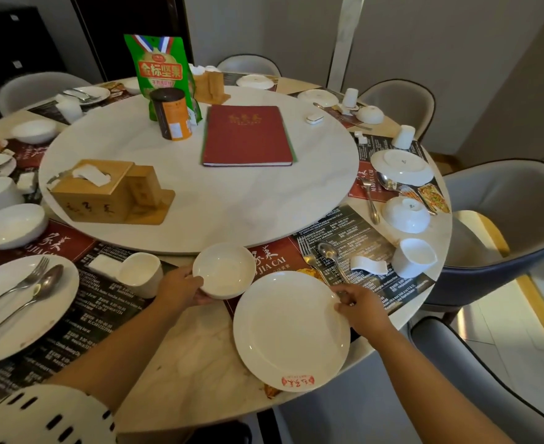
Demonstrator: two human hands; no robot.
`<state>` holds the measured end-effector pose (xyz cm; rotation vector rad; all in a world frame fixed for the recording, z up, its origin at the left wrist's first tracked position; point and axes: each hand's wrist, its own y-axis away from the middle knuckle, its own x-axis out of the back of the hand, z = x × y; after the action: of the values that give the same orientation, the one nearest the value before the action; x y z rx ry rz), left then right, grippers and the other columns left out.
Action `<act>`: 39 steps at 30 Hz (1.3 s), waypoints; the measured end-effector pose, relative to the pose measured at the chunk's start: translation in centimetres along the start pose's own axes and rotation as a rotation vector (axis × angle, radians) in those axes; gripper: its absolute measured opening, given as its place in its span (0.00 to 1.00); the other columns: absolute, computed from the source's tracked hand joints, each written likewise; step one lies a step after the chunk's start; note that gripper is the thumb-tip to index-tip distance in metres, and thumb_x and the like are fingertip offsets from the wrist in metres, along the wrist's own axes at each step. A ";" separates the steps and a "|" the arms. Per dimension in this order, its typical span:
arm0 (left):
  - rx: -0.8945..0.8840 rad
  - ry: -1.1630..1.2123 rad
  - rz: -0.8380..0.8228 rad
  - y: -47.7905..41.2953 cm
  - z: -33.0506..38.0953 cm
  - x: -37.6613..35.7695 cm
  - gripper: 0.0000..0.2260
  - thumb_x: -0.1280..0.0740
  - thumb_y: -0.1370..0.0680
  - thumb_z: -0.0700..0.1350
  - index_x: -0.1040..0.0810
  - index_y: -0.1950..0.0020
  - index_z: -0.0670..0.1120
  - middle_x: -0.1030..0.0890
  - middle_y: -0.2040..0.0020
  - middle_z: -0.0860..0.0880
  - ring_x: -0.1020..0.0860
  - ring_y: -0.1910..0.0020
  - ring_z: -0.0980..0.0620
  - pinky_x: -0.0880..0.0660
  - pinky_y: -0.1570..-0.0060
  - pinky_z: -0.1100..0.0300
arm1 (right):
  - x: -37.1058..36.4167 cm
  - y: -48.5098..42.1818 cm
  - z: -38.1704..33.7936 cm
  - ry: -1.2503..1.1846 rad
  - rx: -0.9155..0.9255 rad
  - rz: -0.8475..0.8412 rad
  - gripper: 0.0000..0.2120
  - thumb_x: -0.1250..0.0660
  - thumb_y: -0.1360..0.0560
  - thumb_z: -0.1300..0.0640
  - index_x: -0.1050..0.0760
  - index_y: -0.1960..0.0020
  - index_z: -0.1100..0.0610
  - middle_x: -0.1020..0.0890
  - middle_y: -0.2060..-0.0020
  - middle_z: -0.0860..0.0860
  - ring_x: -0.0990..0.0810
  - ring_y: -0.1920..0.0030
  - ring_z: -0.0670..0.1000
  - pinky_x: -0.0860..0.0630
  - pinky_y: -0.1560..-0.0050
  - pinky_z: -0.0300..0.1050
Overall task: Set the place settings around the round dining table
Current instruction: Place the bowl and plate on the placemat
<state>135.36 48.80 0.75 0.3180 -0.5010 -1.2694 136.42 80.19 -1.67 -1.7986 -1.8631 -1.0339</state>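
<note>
1. White dinner plate point(291, 330) — round, empty, lying flat on a printed placemat point(344, 251) at the near edge of the round bench point(180, 357), a red stamped logo on its near rim. The right hand point(362, 310) pinches its right rim.
2. Small white bowl point(224, 270) — upright, empty, just left of and beyond the plate, gripped at its near-left rim by the left hand point(180, 290).
3. Fork point(309, 256) and spoon point(330, 256) — side by side on the placemat, beyond the plate's right side.
4. White spoon rest point(368, 265) — right of the spoon.
5. White cup point(411, 257) — tilted, further right.
</note>
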 end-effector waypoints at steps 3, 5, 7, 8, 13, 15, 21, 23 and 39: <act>0.011 -0.019 0.004 -0.3 -0.3 0.2 0.20 0.43 0.24 0.29 0.32 0.31 0.36 0.26 0.39 0.30 0.22 0.57 0.38 0.21 0.75 0.59 | 0.0 0.0 0.0 -0.008 -0.010 -0.005 0.16 0.33 0.27 0.65 0.22 0.41 0.53 0.25 0.63 0.51 0.25 0.57 0.50 0.31 0.57 0.40; 0.020 -0.038 0.006 -0.2 -0.3 0.1 0.20 0.43 0.24 0.30 0.32 0.31 0.37 0.27 0.38 0.30 0.23 0.54 0.37 0.21 0.74 0.58 | 0.2 0.0 0.0 -0.007 -0.018 -0.005 0.16 0.33 0.27 0.65 0.22 0.41 0.53 0.23 0.61 0.54 0.25 0.57 0.51 0.29 0.56 0.40; 0.023 -0.043 0.003 -0.1 -0.3 0.0 0.20 0.44 0.23 0.30 0.33 0.31 0.36 0.27 0.38 0.30 0.23 0.54 0.37 0.21 0.76 0.60 | 0.3 0.1 0.1 -0.006 -0.030 0.005 0.16 0.33 0.27 0.65 0.22 0.41 0.53 0.24 0.62 0.52 0.24 0.55 0.52 0.28 0.53 0.44; 0.023 -0.041 0.000 0.0 -0.2 -0.1 0.20 0.44 0.23 0.29 0.33 0.31 0.36 0.27 0.38 0.30 0.24 0.54 0.37 0.21 0.75 0.60 | 0.4 0.1 0.3 -0.004 -0.036 0.011 0.16 0.33 0.27 0.65 0.22 0.41 0.53 0.25 0.63 0.51 0.24 0.55 0.52 0.28 0.53 0.44; 0.032 -0.041 -0.005 0.1 -0.1 -0.6 0.20 0.43 0.23 0.29 0.32 0.31 0.37 0.28 0.37 0.31 0.24 0.52 0.37 0.21 0.61 0.51 | 1.1 0.4 0.8 0.034 -0.037 0.021 0.16 0.33 0.26 0.64 0.23 0.40 0.53 0.22 0.58 0.55 0.24 0.57 0.51 0.29 0.55 0.41; 0.050 -0.026 0.003 0.2 -0.2 -0.8 0.20 0.43 0.23 0.30 0.33 0.31 0.37 0.28 0.37 0.31 0.24 0.51 0.37 0.23 0.57 0.50 | 1.1 0.6 0.6 0.054 -0.032 0.028 0.16 0.33 0.26 0.64 0.23 0.39 0.53 0.20 0.55 0.58 0.24 0.56 0.52 0.28 0.52 0.42; 0.009 -0.218 -0.008 0.2 -0.1 -0.6 0.18 0.40 0.21 0.36 0.33 0.31 0.36 0.21 0.62 0.37 0.22 0.68 0.45 0.20 0.70 0.56 | 1.2 0.7 0.2 0.129 -0.020 0.048 0.17 0.33 0.26 0.62 0.23 0.38 0.52 0.21 0.54 0.52 0.24 0.54 0.49 0.29 0.53 0.39; -0.083 -0.412 0.035 -0.1 0.0 -0.3 0.19 0.37 0.21 0.41 0.32 0.32 0.36 0.21 0.64 0.39 0.21 0.70 0.45 0.20 0.66 0.51 | 1.4 0.8 -0.2 0.141 -0.024 0.057 0.17 0.33 0.26 0.62 0.23 0.39 0.51 0.24 0.58 0.48 0.26 0.56 0.47 0.30 0.54 0.38; -0.612 -0.685 -0.145 4.3 3.0 -7.4 0.05 0.33 0.24 0.46 0.20 0.53 0.46 0.19 0.61 0.48 0.21 0.61 0.50 0.24 0.57 0.58 | 2.6 -2.2 -0.8 0.076 -0.092 0.239 0.09 0.37 0.24 0.56 0.19 0.54 0.59 0.18 0.64 0.56 0.22 0.66 0.56 0.22 0.60 0.45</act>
<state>135.76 57.25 4.06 -0.6273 -0.6376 -1.5972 133.74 81.60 0.13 -1.9482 -1.5351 -1.0960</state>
